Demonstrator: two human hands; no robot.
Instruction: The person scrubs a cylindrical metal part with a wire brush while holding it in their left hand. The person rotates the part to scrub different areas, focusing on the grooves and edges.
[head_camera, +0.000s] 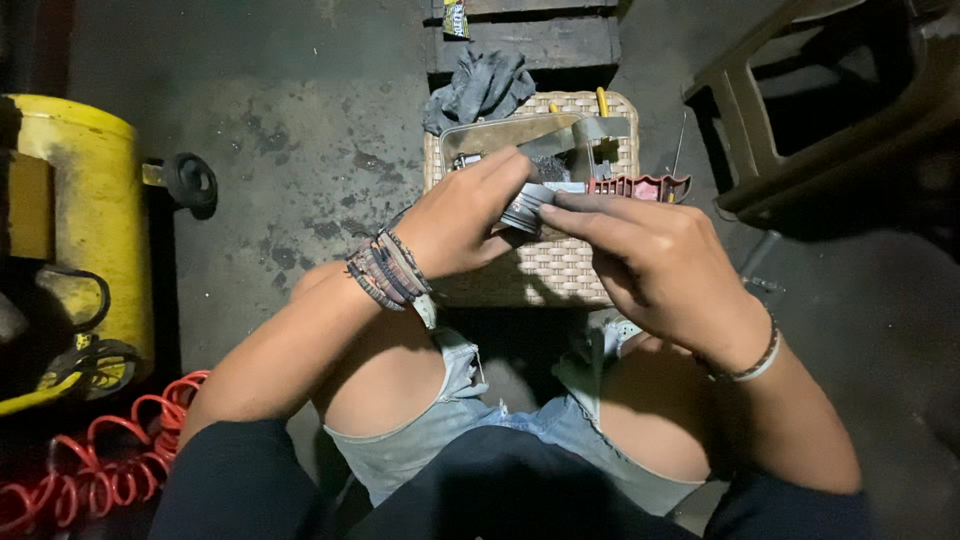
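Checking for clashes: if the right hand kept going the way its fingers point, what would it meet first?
The right hand points left; first in line is the small ridged metal part it already pinches, then the left hand fingers just behind.

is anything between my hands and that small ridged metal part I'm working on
Nothing visible. Your left hand and right hand both grip the small ridged grey metal cylinder directly, above the woven wicker stool.

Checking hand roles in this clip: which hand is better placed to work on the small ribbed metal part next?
Probably the right hand: its fingertips pinch the edge of the small ribbed metal cylinder, free to turn or pull. The left hand wraps around it as a support above the woven wicker stool.
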